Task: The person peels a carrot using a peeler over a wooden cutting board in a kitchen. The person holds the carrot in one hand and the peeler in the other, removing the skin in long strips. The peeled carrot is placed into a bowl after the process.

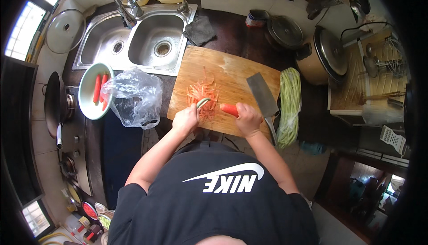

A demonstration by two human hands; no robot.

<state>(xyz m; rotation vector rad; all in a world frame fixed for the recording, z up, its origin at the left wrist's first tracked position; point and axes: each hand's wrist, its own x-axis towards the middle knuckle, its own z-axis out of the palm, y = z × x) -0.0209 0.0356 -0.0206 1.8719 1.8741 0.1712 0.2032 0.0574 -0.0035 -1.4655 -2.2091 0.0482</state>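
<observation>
My left hand [186,119] is closed around a pale green peeler [203,102], its head over a heap of orange-red carrot peelings [201,90]. A peeled-looking carrot [229,109] is gripped in my right hand [249,119], its end pointing left, a little apart from the peeler. Both hands are above the near edge of a wooden cutting board [232,73]. To the right of my right hand, a cleaver [261,94] lies on the board with its handle toward me. Long green beans [290,104], partly in clear plastic, lie along the board's right side.
A pale bowl [87,107] with several carrots [96,89] and a crumpled clear plastic bag [139,95] are at the left. Behind stand a double sink [129,44], a grey cloth [199,31] and lidded pots [330,51]. A wok [54,104] rests on the stove, far left.
</observation>
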